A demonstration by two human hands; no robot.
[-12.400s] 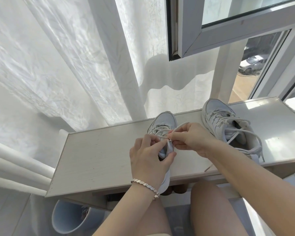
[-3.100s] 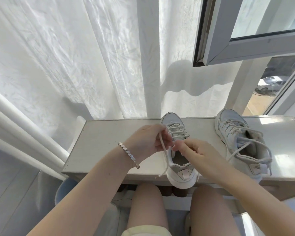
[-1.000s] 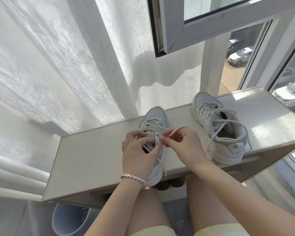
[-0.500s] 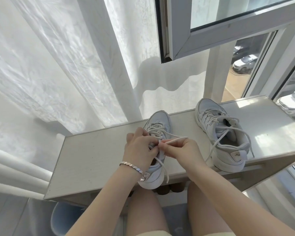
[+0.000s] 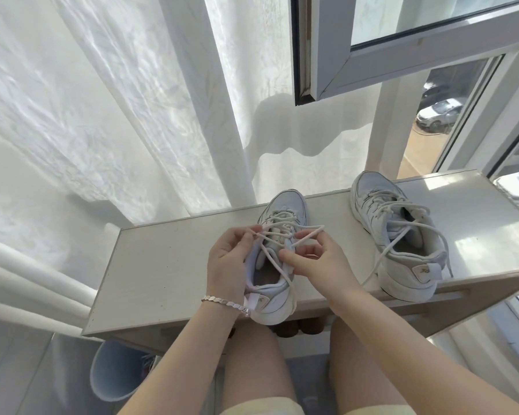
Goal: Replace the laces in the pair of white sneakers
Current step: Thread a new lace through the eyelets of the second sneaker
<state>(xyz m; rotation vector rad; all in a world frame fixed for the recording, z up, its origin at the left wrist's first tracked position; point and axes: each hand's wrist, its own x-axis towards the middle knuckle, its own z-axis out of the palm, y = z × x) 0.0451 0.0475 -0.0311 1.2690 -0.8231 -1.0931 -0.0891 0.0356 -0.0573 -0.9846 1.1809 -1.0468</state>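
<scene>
A white sneaker sits toe-away at the front edge of the pale bench, its heel over the edge. My left hand, wearing a silver bracelet, pinches one end of the white lace at the shoe's left side. My right hand pinches the other lace end at the right, its tip sticking out to the upper right. The lace crosses loosely over the open tongue. The second white sneaker stands to the right with its laces loose and trailing.
Sheer white curtains hang behind the bench. An open window sash juts overhead at the upper right. A pale blue bin stands under the bench's left end. My bare knees are tucked under the front edge.
My hands have drawn apart and lifted slightly from the shoe, each with a lace end, exposing the tongue and opening. The view has shifted a little.
</scene>
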